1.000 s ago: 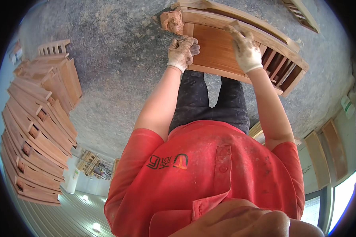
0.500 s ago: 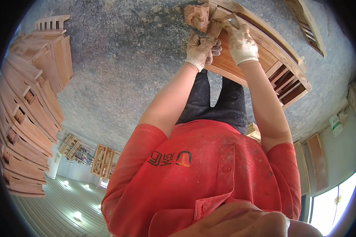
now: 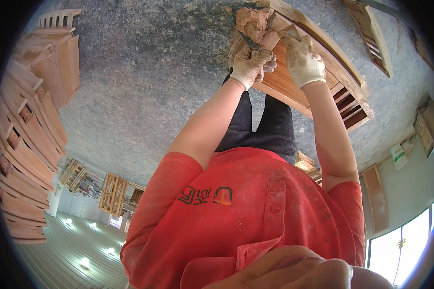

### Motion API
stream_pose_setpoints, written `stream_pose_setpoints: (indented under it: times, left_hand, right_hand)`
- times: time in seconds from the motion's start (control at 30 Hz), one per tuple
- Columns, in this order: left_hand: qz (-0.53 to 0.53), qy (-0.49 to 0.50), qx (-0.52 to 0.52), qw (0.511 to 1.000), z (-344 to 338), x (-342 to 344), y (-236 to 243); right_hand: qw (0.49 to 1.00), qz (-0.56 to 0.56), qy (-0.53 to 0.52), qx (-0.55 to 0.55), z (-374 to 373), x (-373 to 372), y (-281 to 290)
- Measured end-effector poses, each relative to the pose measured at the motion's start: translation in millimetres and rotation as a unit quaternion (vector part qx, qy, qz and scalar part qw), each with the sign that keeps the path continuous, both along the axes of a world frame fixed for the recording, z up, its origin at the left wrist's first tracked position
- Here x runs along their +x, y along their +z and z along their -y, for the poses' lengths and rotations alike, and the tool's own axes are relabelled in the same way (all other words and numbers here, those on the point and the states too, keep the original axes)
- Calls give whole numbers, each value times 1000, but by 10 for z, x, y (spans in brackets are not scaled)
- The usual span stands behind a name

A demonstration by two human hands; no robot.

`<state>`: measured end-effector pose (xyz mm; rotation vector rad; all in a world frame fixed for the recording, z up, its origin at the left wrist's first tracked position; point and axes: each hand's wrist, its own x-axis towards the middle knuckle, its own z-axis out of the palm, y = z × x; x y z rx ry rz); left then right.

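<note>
My left hand (image 3: pixel 250 65), in a putty-smeared white glove, is closed around a dark flat tool like a scraper (image 3: pixel 249 40). A thick lump of reddish-brown putty (image 3: pixel 251 23) sits by its blade, over the corner of a wooden furniture panel (image 3: pixel 287 72). My right hand (image 3: pixel 305 60), gloved and smeared as well, has its fingers bent down at the panel's frame, just right of the lump. Whatever those fingers grip is hidden. The panel has a curved outer rail (image 3: pixel 323 36) and slatted openings (image 3: pixel 347 102) at its right end.
Stacked curved wooden parts (image 3: pixel 29 130) line the left side. Another slatted wooden frame (image 3: pixel 373 41) lies on the speckled grey floor (image 3: pixel 144 72) at the far right. Wooden racks (image 3: pixel 112 194) stand farther off at lower left. A board (image 3: pixel 375 197) leans on the right wall.
The view has shifted a little, moving panel and hands in the picture. My right hand has come slightly nearer along the frame. My left hand keeps its grip on the scraper.
</note>
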<state>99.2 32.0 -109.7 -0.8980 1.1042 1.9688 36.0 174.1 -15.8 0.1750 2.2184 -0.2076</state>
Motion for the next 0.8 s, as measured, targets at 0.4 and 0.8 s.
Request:
stream_pose_setpoints:
  times: [0.4, 0.8]
  left_hand:
    - [-21, 13, 1, 1000, -105, 4, 122]
    - [-39, 45, -21, 998, 26, -84, -132]
  right_hand:
    - [995, -47, 53, 64, -556, 480, -212]
    - [876, -275, -283, -276, -479, 1302, -522]
